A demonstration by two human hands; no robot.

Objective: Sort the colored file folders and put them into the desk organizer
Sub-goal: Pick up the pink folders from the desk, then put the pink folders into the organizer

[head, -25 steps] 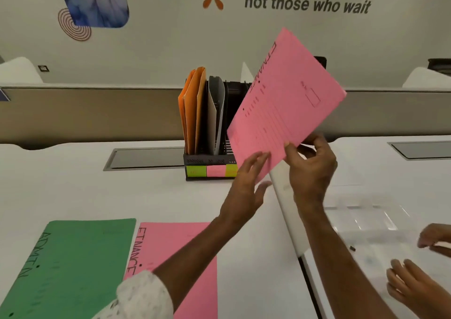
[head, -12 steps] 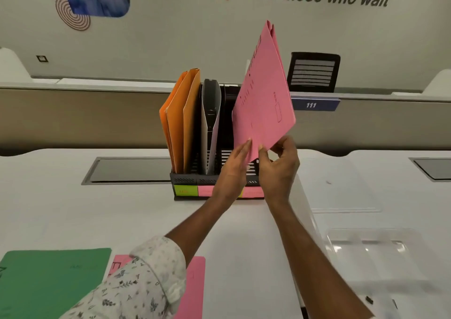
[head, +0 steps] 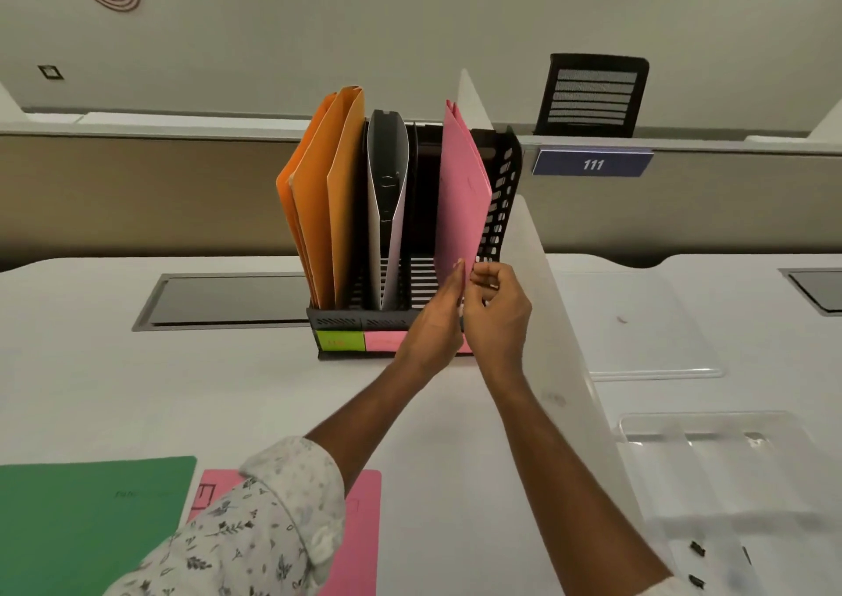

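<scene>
Black perforated desk organizer [head: 502, 194] upright at the back of the white worktop [head: 228, 395], slots running front to back, a yellow-green label [head: 341, 341] and a pink label [head: 382, 341] on its front lip. Leftmost slot: orange folders [head: 319, 203], fanned open at the top, leaning left. Next slot: a grey-white folder [head: 387, 222], standing upright. Rightmost slot: a pink folder [head: 462, 199] on edge, near upright, close to the right wall, pinched at its lower front corner; bottom edge hidden, so possibly not fully seated. Flat on the near worktop: a green folder [head: 91, 518] and, just beside it on the right, a second pink folder [head: 360, 527], partly covered.
</scene>
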